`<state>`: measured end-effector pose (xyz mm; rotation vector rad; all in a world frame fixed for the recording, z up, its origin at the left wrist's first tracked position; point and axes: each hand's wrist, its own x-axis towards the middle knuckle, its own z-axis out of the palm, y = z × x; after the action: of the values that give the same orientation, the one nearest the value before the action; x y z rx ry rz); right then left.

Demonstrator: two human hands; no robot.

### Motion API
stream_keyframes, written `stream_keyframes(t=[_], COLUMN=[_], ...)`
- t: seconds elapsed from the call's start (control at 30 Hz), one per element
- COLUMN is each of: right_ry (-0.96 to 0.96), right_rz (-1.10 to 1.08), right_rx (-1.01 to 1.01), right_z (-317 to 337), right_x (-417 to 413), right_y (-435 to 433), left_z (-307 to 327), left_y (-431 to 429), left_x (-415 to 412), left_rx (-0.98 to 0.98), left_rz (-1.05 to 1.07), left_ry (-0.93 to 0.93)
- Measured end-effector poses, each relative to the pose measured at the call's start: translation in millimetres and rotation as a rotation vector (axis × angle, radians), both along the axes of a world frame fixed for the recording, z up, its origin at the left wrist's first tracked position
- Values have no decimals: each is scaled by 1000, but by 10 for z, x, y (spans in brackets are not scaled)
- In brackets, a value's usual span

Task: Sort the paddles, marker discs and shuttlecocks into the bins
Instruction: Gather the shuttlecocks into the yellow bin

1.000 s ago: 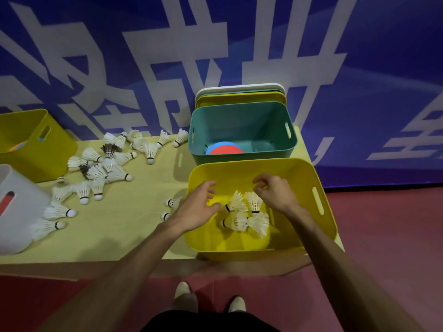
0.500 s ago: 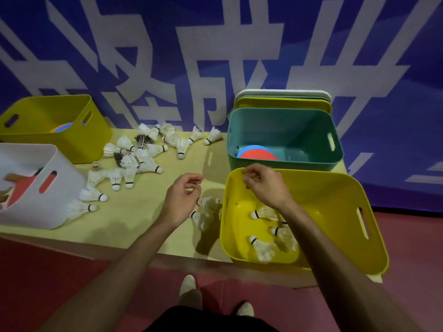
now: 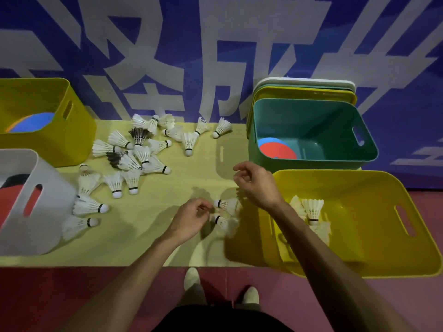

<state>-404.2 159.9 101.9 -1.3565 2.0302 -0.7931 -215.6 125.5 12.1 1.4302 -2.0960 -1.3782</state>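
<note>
shuttlecocks in reach: two white feathered shuttlecocks [image 3: 226, 205] lie on the pale yellow desk [image 3: 153, 236], just outside the near yellow plastic bin [image 3: 383, 259], corks pointing left.
left grip [image 3: 189, 219]: fingers loosely curled, empty, fingertips just beside the upper cork; likely placed to pinch the firm cork rather than the feathers.
right grip [image 3: 259, 185]: loosely curled, holding nothing, hovering by the bin's near-left corner.
near bin: a few shuttlecocks already inside, so it looks like their destination.
loose pile [image 3: 134, 154]: many more shuttlecocks on the desk, well apart from the hands.
teal plastic bin [image 3: 311, 130]: holds red and blue marker discs [image 3: 278, 152].
white plastic bin [image 3: 48, 188]: a red paddle [image 3: 12, 200] shows inside.
progress: early, judging by the pile.
</note>
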Motion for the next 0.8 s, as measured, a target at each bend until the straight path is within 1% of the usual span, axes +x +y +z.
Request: stream_keyframes(t=[0.17,0.27,0.33,0.4,0.53,0.7,0.8], right_ry=[-100,-169,-184,-184,-114,-107,-92], right_rz=[-137,-280,-363,-418,-468,-466,-440], right_rx=[114,156,183,216,267,301,282], right_z=[-238,-382,-486,-594,-784,-957,-993], right_x=[278,356,396,434,478,516,527], right_y=[-57,22,81,130,194,228,234], left_z=[-264,-385,-475,-545,-663,-800,-846], left_y=[-145,-133,-91,-41,-3,-28,-13], left_x=[60,2,-47,-87,-132,-133,-128], left_rx=[22,-8,-28,-75,-134,-288,-368], left_rz=[-260,-408,-468,-479,-426,-462,-507], left_ry=[-119,-252,-291,-298,-152,-199,-234])
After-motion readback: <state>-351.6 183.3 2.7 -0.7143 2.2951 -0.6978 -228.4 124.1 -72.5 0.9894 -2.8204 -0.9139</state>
